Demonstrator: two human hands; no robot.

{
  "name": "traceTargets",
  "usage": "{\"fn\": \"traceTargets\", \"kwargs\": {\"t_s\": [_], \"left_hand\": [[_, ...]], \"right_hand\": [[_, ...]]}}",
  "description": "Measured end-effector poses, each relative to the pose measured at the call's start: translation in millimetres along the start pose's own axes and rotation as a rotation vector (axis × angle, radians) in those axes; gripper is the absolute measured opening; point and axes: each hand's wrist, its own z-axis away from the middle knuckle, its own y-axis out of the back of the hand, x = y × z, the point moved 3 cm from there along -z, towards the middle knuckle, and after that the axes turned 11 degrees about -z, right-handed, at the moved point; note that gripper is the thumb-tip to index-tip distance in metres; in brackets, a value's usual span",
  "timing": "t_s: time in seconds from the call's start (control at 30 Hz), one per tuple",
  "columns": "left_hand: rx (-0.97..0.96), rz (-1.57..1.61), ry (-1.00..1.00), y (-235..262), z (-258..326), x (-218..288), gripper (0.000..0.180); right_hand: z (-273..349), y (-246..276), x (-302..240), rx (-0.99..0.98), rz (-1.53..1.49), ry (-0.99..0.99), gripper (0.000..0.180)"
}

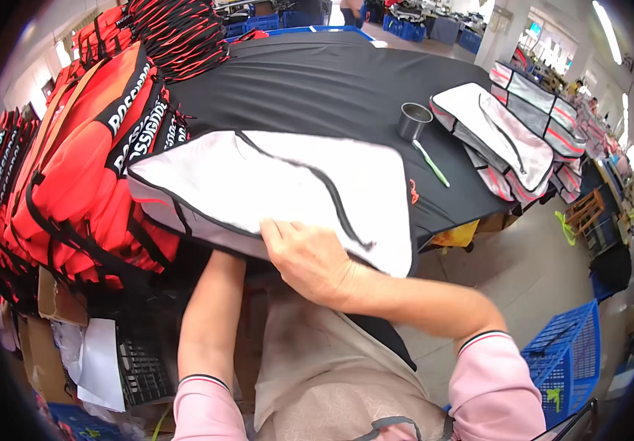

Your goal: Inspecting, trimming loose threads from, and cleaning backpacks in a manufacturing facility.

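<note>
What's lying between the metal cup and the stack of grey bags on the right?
Head view: a light green stick-like tool lies on the black table between the metal cup and the grey bag stack.

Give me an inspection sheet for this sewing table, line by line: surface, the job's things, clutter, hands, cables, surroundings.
Surface: black table, mostly bare in the middle.
Job's things: white fabric bag panel with a black zipper, lying at the near edge.
Clutter: grey tape roll, green-handled tool, stack of white and grey bags at right.
Hands: right hand rests flat on the panel; left hand is hidden under it, only the forearm shows.
Cables: nothing seen.
Surroundings: pile of red and black bags at left, blue crate on the floor, cardboard box below the pile.
</note>
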Motion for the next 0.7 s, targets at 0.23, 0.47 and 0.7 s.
{"fn": "traceTargets", "kwargs": {"t_s": [0.23, 0.47, 0.7], "left_hand": [[0.273, -0.016, 0.133, 41, 53, -17, 0.052], [0.519, -0.035, 0.212, 49, 98, -40, 0.054], [0.573, 0.086, 0.061, 13, 187, -60, 0.075]], "right_hand": [[35, -31, 18, -0.038, -0.265, -0.101, 0.039], [40, -37, 36, -0.113, -0.419, -0.268, 0.032], [47, -35, 46, -0.013, -0.480, -0.269, 0.032]]}}
